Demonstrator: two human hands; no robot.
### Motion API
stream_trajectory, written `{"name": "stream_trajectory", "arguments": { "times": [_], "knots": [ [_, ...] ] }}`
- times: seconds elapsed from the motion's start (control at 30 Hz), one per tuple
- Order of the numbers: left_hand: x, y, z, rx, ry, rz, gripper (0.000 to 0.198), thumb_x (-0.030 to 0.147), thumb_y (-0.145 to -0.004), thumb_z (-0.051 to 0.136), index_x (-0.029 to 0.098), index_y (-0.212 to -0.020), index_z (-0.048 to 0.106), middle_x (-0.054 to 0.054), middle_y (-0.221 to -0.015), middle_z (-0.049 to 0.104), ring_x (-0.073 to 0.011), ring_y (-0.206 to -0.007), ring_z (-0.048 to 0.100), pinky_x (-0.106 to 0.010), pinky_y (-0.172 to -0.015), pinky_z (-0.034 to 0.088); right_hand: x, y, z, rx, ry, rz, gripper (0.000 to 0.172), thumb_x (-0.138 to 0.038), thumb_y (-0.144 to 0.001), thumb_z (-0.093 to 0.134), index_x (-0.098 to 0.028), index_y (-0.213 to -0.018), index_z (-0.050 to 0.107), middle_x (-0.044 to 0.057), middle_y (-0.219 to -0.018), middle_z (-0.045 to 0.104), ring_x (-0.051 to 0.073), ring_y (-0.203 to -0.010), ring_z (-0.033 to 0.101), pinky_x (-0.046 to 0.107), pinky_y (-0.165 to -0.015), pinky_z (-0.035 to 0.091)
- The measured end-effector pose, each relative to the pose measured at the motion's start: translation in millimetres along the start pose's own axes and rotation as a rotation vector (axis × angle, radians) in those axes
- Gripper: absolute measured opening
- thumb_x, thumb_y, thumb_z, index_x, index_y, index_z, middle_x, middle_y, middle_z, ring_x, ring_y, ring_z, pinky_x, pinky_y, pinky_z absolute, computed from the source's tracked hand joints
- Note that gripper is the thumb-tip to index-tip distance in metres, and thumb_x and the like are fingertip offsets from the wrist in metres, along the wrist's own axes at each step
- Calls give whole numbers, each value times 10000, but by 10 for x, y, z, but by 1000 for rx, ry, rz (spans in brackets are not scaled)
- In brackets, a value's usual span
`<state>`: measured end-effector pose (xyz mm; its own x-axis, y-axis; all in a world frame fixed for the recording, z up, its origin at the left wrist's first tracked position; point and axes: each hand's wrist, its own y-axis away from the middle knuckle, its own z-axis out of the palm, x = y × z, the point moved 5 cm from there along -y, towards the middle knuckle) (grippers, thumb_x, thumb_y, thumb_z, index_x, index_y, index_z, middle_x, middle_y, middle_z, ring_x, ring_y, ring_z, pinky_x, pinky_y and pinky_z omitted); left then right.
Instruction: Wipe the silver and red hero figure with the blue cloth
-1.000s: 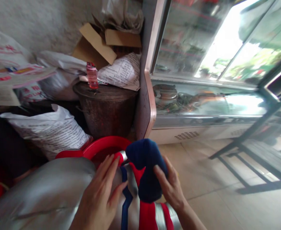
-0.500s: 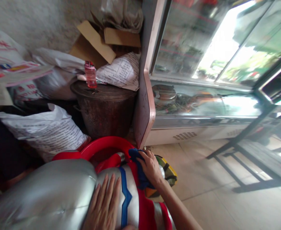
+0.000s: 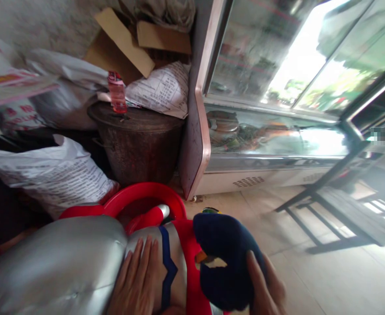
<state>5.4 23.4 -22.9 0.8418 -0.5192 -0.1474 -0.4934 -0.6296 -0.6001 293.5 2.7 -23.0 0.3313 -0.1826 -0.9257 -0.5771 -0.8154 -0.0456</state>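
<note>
Left hand [image 3: 136, 280]: bottom centre of the frame, flat and open, fingers spread on the silver, red and blue figure [image 3: 166, 262]; it grips nothing.

Right hand [image 3: 264, 286]: bottom right of centre, partly blurred, fingers wrapped around the dark blue cloth [image 3: 227, 258].

Dark blue cloth: a bunched, rounded wad, lower centre, just right of the figure's red stripe and touching it.

Figure: shiny silver body with a blue zigzag stripe and red panels, lower centre, extending out of the bottom edge.

Silver padded part [image 3: 54, 262]: large, lower left, just beside the left hand.

Red basin [image 3: 146, 192]: rim showing just behind the figure, centre of the frame.

Printed white sack [image 3: 51, 175]: left of the basin, middle left.

Dark round drum [image 3: 136, 140]: behind the basin, centre, with a lid.

Pink bottle [image 3: 117, 92]: upright on the drum lid, left side.

Printed paper bundle [image 3: 161, 89]: resting on the drum's far edge.

Cardboard box [image 3: 130, 39]: open flaps, upper centre-left, behind the drum.

Glass-fronted cabinet [image 3: 261, 100]: upper right, contents blurred by reflections.

Dark metal frame [image 3: 337, 210]: on the tiled floor [image 3: 310, 280], right side.
</note>
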Motion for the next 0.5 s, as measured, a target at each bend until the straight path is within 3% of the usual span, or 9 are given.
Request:
{"name": "stream_trajectory", "arguments": {
  "times": [0.03, 0.1, 0.17, 0.23, 0.37, 0.43, 0.5],
  "knots": [
    [13, -20, -6, 9, -23, 20, 1237, 849, -857, 451, -87, -1618, 180, -278, -1401, 637, -429, -1276, 595, -523, -1125, 333, 22, 15, -86, 5, 26, 6, 559, -677, -879, 680, -257, -1236, 774, 93, -1112, 811, 358, -1053, 751, 384, -834, 634],
    [29, -51, -5, 1, -29, 14, 1193, 826, -887, 399, -95, -1614, 181, -286, -1413, 625, -430, -1285, 588, -524, -1129, 330, 47, 53, -13, -170, 126, -48, 538, -645, -816, 765, -292, -1221, 795, 89, -1067, 825, 370, -996, 771, 401, -826, 634],
    [50, -59, 3, -13, -31, -5, 1135, 781, -913, 389, -95, -1609, 201, -291, -1431, 609, -432, -1297, 579, -528, -1146, 320, 104, 97, 262, -405, 289, -105, 610, -624, -684, 868, -289, -1191, 815, 125, -1027, 828, 411, -940, 782, 465, -836, 636],
    [70, -42, 11, -9, -37, -19, 1118, 758, -917, 407, -102, -1603, 210, -310, -1433, 598, -440, -1298, 574, -534, -1179, 285, 201, 102, 546, -532, 417, -132, 739, -631, -596, 905, -240, -1216, 809, 188, -1082, 813, 463, -986, 771, 530, -874, 630],
    [76, 11, 23, -19, -43, -31, 1139, 784, -910, 399, -96, -1605, 203, -334, -1453, 568, -459, -1315, 553, -541, -1234, 208, 358, 43, 769, -420, 351, -151, 780, -721, -676, 833, -187, -1242, 784, 211, -1220, 778, 460, -1125, 740, 524, -922, 633],
    [64, 16, 15, -47, -49, -37, 1098, 747, -933, 393, -96, -1608, 191, -326, -1475, 550, -460, -1343, 528, -537, -1224, 237, 292, 106, 748, -265, 347, -286, 734, -759, -724, 789, -198, -1197, 787, 199, -1182, 792, 439, -1079, 760, 511, -871, 650],
    [56, 5, 0, -69, -46, -30, 982, 612, -967, 429, -93, -1609, 192, -310, -1494, 539, -459, -1370, 505, -534, -1193, 293, 81, 282, 759, -135, 350, -510, 648, -754, -802, 730, -215, -1159, 772, 170, -1096, 811, 398, -1014, 775, 486, -821, 656]
  ]
}}
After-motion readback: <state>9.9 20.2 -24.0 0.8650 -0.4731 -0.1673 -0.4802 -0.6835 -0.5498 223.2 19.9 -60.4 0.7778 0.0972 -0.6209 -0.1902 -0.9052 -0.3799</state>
